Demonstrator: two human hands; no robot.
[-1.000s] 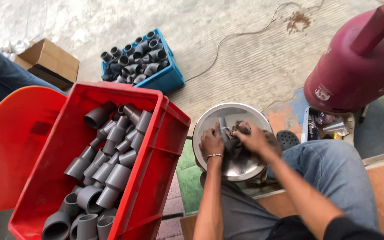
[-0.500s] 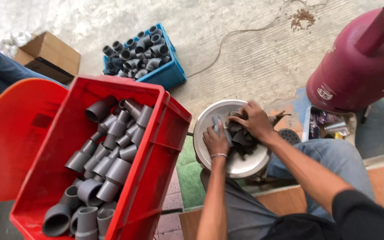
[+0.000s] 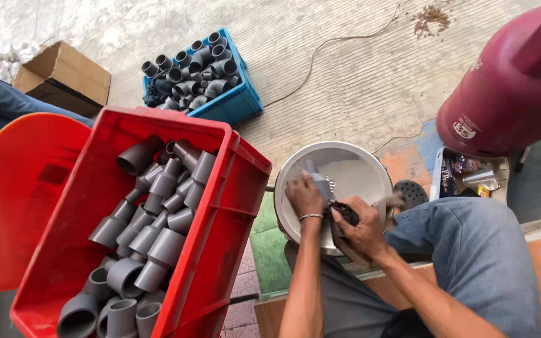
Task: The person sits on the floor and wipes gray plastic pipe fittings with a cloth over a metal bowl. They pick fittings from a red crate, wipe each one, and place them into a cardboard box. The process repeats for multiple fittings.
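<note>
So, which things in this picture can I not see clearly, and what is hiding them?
Head view only:
- Grey fitting under the left hand: mostly covered by the fingers, so its shape is unclear.
- Dark cloth: bunched inside the right hand.
- Metal bowl: near rim hidden by both hands.
- Maroon gas cylinder: cut off by the right edge.
- Lower pipe pieces in the red crate: buried under others.

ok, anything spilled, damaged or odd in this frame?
Brown granular spill on the concrete floor at the top, near a loose cable. Paint around the metal bowl is worn patchy. Otherwise nothing stands out.
</note>
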